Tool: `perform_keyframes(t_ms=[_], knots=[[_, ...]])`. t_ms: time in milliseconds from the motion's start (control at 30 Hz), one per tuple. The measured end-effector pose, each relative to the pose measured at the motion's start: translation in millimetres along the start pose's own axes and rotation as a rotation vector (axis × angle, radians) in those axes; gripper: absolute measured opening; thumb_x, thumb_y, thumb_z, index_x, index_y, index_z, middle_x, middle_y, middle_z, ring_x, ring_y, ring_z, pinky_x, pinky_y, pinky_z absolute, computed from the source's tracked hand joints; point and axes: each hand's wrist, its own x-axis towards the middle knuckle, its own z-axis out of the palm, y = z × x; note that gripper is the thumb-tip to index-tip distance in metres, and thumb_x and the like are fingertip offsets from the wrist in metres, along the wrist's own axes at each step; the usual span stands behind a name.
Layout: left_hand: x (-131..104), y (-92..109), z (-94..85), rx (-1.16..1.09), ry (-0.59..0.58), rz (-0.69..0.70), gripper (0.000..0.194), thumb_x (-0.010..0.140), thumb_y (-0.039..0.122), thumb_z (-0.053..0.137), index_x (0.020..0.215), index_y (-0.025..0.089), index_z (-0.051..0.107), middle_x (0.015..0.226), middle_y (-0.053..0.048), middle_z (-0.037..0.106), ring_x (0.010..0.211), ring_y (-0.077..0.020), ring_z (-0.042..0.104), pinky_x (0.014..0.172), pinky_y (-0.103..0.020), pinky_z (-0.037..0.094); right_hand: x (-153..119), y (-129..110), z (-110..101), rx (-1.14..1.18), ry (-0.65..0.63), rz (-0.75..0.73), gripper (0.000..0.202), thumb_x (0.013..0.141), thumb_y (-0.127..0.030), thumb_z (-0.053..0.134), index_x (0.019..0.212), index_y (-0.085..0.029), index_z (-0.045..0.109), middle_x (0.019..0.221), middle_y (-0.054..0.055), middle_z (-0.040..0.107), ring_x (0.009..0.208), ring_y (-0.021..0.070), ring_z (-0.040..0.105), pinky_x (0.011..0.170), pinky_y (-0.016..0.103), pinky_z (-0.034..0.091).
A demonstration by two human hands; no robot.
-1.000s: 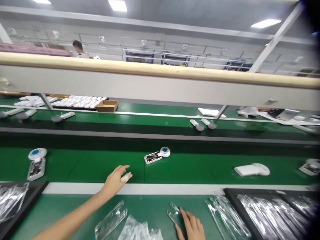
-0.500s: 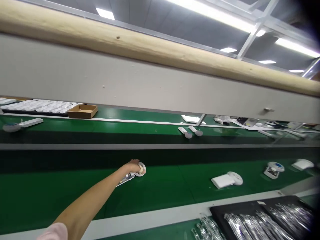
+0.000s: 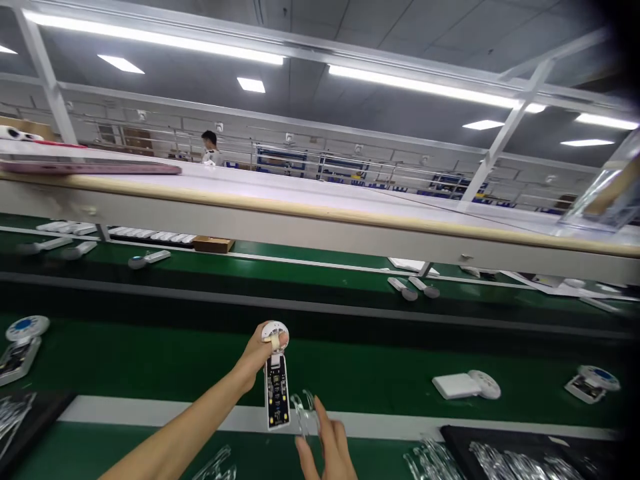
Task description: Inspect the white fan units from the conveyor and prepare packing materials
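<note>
My left hand (image 3: pixel 265 348) grips a white device (image 3: pixel 275 330) by its round head, thumb across the front. The device's body hangs down with its black circuit board (image 3: pixel 277 393) uncovered. Close to its lower right, my right hand (image 3: pixel 327 443) holds a clear plastic part (image 3: pixel 305 413) between thumb and fingers. A small gap separates the clear part from the board. Below my left forearm lie more clear plastic parts (image 3: pixel 219 465).
A white device (image 3: pixel 457 385) and another with its board showing (image 3: pixel 590 385) lie on the green belt to the right. An opened device (image 3: pixel 21 347) lies at left. Black trays (image 3: pixel 463 440) of clear parts line the front. A shelf edge (image 3: pixel 320 217) spans above.
My left hand has drawn the device nearer and turned its board to face me. My right hand has come into view with a clear plastic part. The view has shifted, showing the shelf top.
</note>
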Motion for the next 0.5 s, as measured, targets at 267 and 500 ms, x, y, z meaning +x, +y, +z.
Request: perform_keyframes(t_ms=[267, 500], knots=[[-99, 4, -32.8, -0.32, 0.185, -0.052, 0.069, 0.062, 0.061, 0.063, 0.115, 0.02, 0.043, 0.092, -0.006, 0.06, 0.081, -0.0205, 0.058, 0.066, -0.029, 0.044, 12, -115, -21, 0.054, 0.013, -0.187, 0.051, 0.094, -0.041, 0.03, 0.142, -0.033, 0.015, 0.088, 0.006, 0.048, 0.066, 0.0192, 0.056, 0.04, 0.023, 0.043], [-127, -1, -59.3, -0.337, 0.281, -0.044, 0.063, 0.065, 0.061, 0.062, 0.11, 0.02, 0.045, 0.09, -0.004, 0.058, 0.079, -0.0205, 0.057, 0.064, -0.03, 0.043, -11, -134, -14, 0.087, -0.043, -0.243, 0.052, 0.094, -0.041, 0.033, 0.142, -0.036, 0.015, 0.09, 0.005, 0.047, 0.07, 0.02, 0.056, 0.042, 0.023, 0.044]])
